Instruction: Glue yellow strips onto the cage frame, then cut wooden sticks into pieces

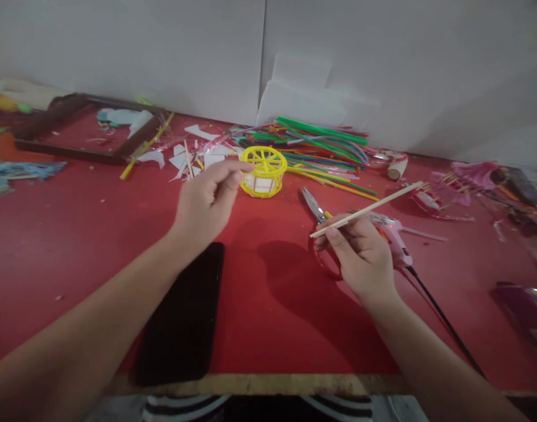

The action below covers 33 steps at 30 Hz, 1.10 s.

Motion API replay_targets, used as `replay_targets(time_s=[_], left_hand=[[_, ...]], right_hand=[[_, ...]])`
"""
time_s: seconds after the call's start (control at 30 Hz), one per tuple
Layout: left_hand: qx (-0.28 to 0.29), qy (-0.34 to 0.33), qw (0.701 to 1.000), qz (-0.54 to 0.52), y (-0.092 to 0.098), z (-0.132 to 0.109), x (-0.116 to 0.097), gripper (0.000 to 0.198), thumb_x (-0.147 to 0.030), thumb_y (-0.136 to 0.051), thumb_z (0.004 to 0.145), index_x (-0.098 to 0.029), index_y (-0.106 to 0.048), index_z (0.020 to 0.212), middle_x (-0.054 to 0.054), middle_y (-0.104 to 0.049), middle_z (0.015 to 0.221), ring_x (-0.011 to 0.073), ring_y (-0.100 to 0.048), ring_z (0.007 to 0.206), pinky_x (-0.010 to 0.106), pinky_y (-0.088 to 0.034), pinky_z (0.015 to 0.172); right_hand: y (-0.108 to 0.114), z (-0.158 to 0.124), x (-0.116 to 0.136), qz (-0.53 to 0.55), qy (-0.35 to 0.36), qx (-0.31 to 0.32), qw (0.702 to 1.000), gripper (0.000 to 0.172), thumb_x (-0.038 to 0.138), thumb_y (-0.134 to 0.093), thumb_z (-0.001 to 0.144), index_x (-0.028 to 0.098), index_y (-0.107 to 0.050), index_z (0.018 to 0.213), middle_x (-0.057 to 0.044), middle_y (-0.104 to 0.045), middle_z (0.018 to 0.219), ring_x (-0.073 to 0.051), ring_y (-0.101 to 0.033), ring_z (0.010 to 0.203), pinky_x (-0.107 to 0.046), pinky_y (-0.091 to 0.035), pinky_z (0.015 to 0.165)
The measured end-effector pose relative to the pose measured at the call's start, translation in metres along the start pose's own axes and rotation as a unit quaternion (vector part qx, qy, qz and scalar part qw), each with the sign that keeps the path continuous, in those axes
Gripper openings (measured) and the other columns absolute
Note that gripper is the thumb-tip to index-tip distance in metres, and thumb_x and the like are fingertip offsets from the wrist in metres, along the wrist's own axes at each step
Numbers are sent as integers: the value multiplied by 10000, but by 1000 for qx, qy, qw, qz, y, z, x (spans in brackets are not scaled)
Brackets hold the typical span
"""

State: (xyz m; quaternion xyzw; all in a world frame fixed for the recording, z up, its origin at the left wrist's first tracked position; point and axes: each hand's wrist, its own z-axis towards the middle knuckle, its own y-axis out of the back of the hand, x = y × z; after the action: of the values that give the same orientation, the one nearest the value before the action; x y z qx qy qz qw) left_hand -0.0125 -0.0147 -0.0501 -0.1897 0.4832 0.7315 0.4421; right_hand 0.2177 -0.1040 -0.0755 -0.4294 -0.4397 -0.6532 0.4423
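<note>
My left hand (209, 196) is at the left side of a small yellow drum-shaped craft piece (274, 176). Its index finger overlaps the rim, with the thumb close below, in a pinch. The piece has a spoked top like a wheel and white panels with thin brown bars around its side. Between thumb and fingers, my right hand (360, 252) grips thin pale wooden sticks (378, 204), which slant up to the right. Under that hand lie scissors (313, 204) with orange-red handles, partly hidden. Just beyond it is a pink glue gun (397, 237) with a black cord.
Colourful pipe cleaners (321, 140) are heaped at the back, beside white paper scraps (180, 159). A dark frame (70, 149) lies at the back left. A black phone (184, 322) rests by my left forearm. Pink cloth pieces on sticks (461, 181) are at the right.
</note>
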Motion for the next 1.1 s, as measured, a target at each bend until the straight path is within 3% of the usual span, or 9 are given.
replay_targets(time_s=[0.13,0.23,0.33,0.4,0.47,0.57,0.73,0.93,1.1], left_hand=[[-38,22,978,206,13,17,33,299,-338,-593,864,-231,-654,1136,51,-657,856,243,-615,859,404,-448,818],[-69,-8,957,283,13,16,33,497,-307,-730,749,-201,-589,1214,113,-518,1317,363,-431,1264,539,-294,1065],[-30,-29,984,170,3,0,5,291,-291,-630,833,-240,-610,1119,74,-603,1227,287,-515,1202,480,-365,1056],[77,8,997,9,-8,-16,-16,409,-294,-646,815,-204,-551,1203,85,-653,1188,246,-622,1070,391,-503,909],[217,54,970,-98,-17,-30,-30,531,-295,-683,781,-183,-517,1273,97,-686,1177,233,-663,1038,336,-536,859],[304,63,944,-114,-27,-42,-34,353,-205,-617,817,-220,-632,1169,42,-754,1039,210,-711,951,296,-535,834],[324,66,931,-153,-32,-44,-31,234,-152,-614,814,-253,-712,1001,-15,-767,973,181,-724,896,253,-533,813],[304,202,895,-255,-38,-44,-35,357,-247,-738,756,-195,-646,1098,25,-766,856,184,-724,819,263,-548,758],[295,363,771,-432,-39,-39,-29,411,-187,-805,688,-164,-617,1053,13,-739,740,132,-706,709,258,-566,727]], right_hand=[[-3,0,2,-5,-19,3,1000,133,320,-604,883,191,-618,911,-17,-691,780,-116,-662,675,-259,-571,659],[-4,-1,3,-27,-26,17,999,148,330,-617,869,184,-635,886,-21,-693,763,-121,-664,660,-254,-569,636],[-6,-2,4,-44,-12,45,998,112,306,-639,850,195,-656,863,-18,-695,768,-126,-664,687,-248,-563,639],[-6,-3,5,-45,17,68,997,74,278,-658,833,208,-675,847,-23,-691,826,-136,-661,766,-259,-560,689],[-7,-3,5,-51,41,85,994,54,267,-685,806,219,-698,827,-29,-668,861,-145,-641,812,-270,-551,712],[-7,-2,5,-55,19,98,993,74,293,-711,782,227,-719,816,-33,-643,853,-147,-616,774,-276,-537,671],[-7,1,4,-48,-28,135,989,97,314,-710,781,234,-733,833,-22,-670,844,-153,-640,784,-289,-540,711],[-9,-1,2,-52,-28,128,990,147,308,-717,776,217,-714,892,-22,-680,838,-143,-650,765,-263,-543,671],[-4,-5,-2,-81,41,113,989,588,384,-774,722,249,-542,1245,-61,-691,1041,-185,-676,891,-326,-574,770]])
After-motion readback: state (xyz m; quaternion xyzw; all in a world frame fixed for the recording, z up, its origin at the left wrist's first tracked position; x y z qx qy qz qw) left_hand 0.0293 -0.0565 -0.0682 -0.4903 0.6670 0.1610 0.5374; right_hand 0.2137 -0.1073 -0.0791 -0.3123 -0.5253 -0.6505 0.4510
